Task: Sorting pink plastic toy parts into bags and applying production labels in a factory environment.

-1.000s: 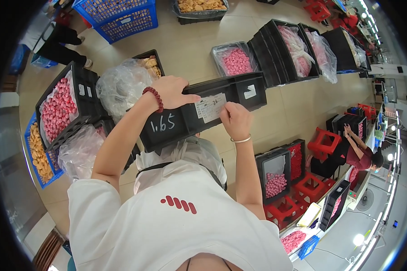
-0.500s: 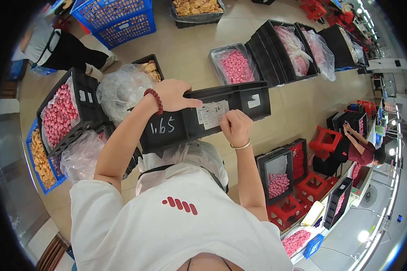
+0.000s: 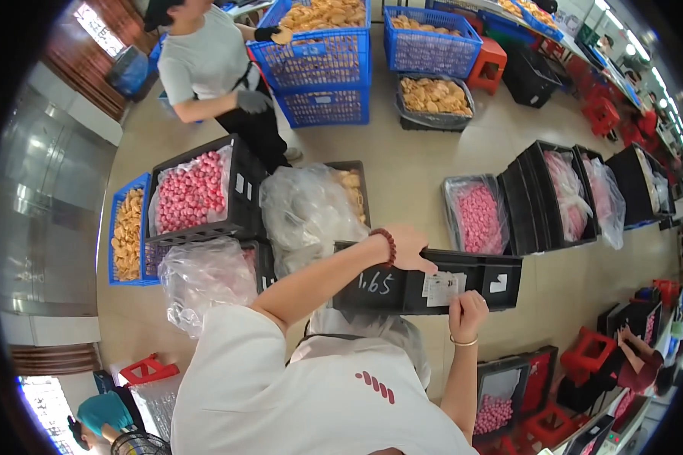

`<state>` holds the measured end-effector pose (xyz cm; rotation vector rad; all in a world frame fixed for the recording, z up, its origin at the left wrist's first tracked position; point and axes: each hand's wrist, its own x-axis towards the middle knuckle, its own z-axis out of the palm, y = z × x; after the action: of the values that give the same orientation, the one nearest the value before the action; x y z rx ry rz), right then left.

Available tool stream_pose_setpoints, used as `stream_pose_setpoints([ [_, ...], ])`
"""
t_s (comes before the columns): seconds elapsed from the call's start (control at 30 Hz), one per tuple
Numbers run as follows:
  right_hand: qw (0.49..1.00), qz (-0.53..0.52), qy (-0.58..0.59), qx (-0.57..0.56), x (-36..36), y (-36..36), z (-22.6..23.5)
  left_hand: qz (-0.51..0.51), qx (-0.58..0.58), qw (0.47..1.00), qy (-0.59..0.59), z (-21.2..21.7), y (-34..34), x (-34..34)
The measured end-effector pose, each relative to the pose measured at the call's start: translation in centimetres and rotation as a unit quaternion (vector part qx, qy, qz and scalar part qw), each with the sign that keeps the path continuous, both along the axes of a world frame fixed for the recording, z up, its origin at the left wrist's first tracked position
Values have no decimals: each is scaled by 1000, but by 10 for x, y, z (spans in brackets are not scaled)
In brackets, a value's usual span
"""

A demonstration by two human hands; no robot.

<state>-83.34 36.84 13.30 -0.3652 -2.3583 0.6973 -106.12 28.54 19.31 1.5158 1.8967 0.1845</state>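
White rectangular paper labels [image 3: 442, 288] on the black crate's [image 3: 402, 292] side

Tan tiled floor [image 3: 425, 163], black crates [image 3: 542, 197] of pink pieces, blue baskets [image 3: 322, 57], red stools [image 3: 489, 61]

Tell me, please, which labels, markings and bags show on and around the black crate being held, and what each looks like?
White paper label: rectangular, on the front wall of the black crate, under the right hand.
Small white sticker: squarish, further right on that wall.
White handwritten marking: left on that wall, below the left hand.
Clear plastic bag: crumpled, behind the crate.
Bag of pink pieces: clear, lining a crate on the floor.
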Motion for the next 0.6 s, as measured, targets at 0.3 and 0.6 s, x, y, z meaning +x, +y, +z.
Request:
stream_pose_setpoints([
  [0.3,999,4,40,-10,-4,-7,2,-24,31,999,-1,2,1,-4],
  [0.6,995,-17,74,-61,-10,-7,5,-19,68,997,-15,-5,18,-8],
])
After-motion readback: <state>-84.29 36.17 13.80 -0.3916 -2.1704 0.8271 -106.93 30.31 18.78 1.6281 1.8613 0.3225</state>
